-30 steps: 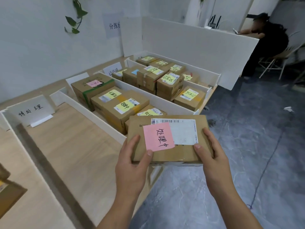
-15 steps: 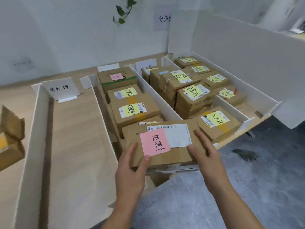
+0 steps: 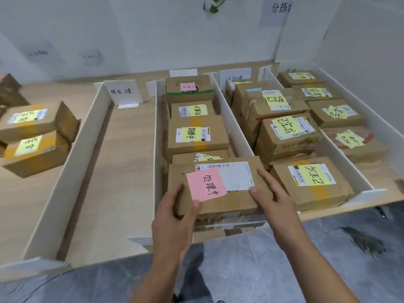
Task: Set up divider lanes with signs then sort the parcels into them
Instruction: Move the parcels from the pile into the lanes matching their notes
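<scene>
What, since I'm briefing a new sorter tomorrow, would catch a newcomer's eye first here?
The parcel with the bright pink note, held by the left hand and right hand at the near end of the middle lane. Next, the lanes to its right, packed with parcels under yellow notes, against the lane on its left, with a white sign standing at the far end.
</scene>
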A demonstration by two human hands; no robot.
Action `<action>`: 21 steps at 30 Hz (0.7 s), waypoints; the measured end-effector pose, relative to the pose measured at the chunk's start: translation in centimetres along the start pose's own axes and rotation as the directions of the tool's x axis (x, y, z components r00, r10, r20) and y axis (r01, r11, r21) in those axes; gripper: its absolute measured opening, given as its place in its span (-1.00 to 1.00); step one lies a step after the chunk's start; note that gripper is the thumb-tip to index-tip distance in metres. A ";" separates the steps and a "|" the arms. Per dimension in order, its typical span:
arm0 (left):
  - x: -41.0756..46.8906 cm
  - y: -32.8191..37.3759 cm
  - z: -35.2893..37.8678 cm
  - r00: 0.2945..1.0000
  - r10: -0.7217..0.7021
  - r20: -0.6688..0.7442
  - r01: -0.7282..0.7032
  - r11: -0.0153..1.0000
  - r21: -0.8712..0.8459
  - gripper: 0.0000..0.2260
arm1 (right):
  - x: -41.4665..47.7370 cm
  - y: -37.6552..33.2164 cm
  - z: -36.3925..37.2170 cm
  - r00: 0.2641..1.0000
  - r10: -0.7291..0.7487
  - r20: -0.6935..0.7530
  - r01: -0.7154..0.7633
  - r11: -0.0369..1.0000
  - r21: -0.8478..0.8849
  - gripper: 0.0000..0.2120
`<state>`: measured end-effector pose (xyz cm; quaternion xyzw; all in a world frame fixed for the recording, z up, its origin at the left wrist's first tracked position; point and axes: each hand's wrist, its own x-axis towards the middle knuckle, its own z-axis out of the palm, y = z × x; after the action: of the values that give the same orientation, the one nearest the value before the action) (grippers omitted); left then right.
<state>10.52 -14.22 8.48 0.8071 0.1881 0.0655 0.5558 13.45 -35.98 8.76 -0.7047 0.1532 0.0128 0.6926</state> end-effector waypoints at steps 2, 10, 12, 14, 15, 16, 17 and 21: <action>-0.2 0.1 0.2 1.000 -0.013 -0.004 0.013 0.999 0.030 -0.49 | 0.4 0.2 -0.3 1.000 0.016 0.018 -0.016 1.000 -0.016 -0.57; 0.4 -1.2 1.1 0.998 -0.060 0.016 0.058 0.992 0.116 -0.48 | 2.1 1.8 0.2 0.996 0.062 0.067 -0.056 0.995 -0.084 -0.57; 0.7 -1.6 1.6 0.997 -0.071 0.030 0.066 0.988 0.137 -0.47 | 2.6 2.5 0.3 0.995 0.059 0.076 -0.052 0.995 -0.091 -0.57; 1.0 -1.9 1.9 0.995 -0.087 0.045 0.080 0.987 0.139 -0.46 | 3.1 3.1 0.4 0.994 0.055 0.093 -0.047 0.995 -0.091 -0.57; 1.2 -2.2 2.1 0.994 -0.095 0.051 0.087 0.986 0.141 -0.45 | 3.2 3.5 0.4 0.994 0.051 0.102 -0.041 0.995 -0.092 -0.56; 1.3 -2.4 2.2 0.993 -0.101 0.055 0.093 0.985 0.145 -0.44 | 3.3 3.9 0.4 0.993 0.050 0.108 -0.039 0.995 -0.094 -0.55; 1.4 -2.7 2.2 0.992 -0.110 0.057 0.101 0.984 0.148 -0.44 | 3.4 4.4 0.4 0.992 0.056 0.116 -0.046 0.995 -0.090 -0.54; 1.7 -3.8 2.3 0.985 -0.160 0.070 0.149 0.978 0.143 -0.42 | 3.4 6.3 0.9 0.982 0.130 0.135 -0.122 0.990 -0.072 -0.55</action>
<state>11.95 -14.35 3.92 0.8282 0.2316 -0.0241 0.5097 15.44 -35.75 1.82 -0.7125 0.1481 0.1108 0.6768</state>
